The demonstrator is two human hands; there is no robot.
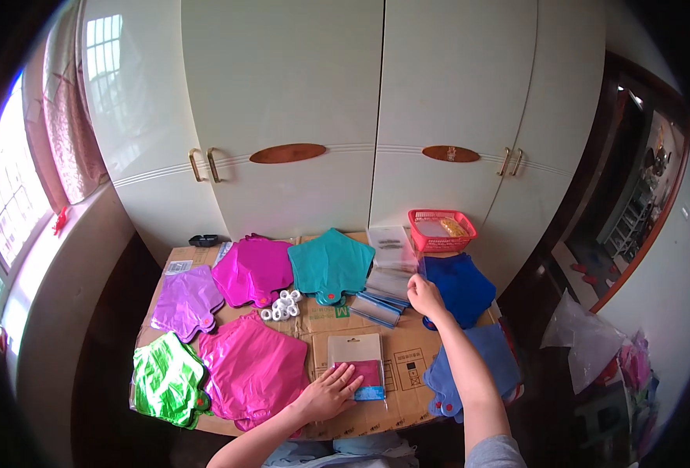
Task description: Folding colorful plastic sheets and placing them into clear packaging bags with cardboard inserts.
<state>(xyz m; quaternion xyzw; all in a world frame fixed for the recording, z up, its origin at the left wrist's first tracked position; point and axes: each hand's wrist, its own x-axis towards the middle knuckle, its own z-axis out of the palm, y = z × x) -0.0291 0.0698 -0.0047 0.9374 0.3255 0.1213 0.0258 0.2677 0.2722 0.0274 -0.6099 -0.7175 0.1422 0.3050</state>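
My left hand lies flat, fingers spread, on a clear hang-hole packet with a folded pink sheet and a blue strip inside. Farther off to the right, my right hand is closed, its fingertips pinching the edge of a clear plastic bag at a fanned stack. Blue-edged bags lie just below that stack. Near the right hand is a pile of dark blue flat foil balloons. A pile of pink foil balloons lies left of my left hand.
Cardboard covers the table. Around it lie purple, magenta, teal, green and lighter blue foil piles. Several small white rolls sit mid-table. A red basket stands against the cabinet.
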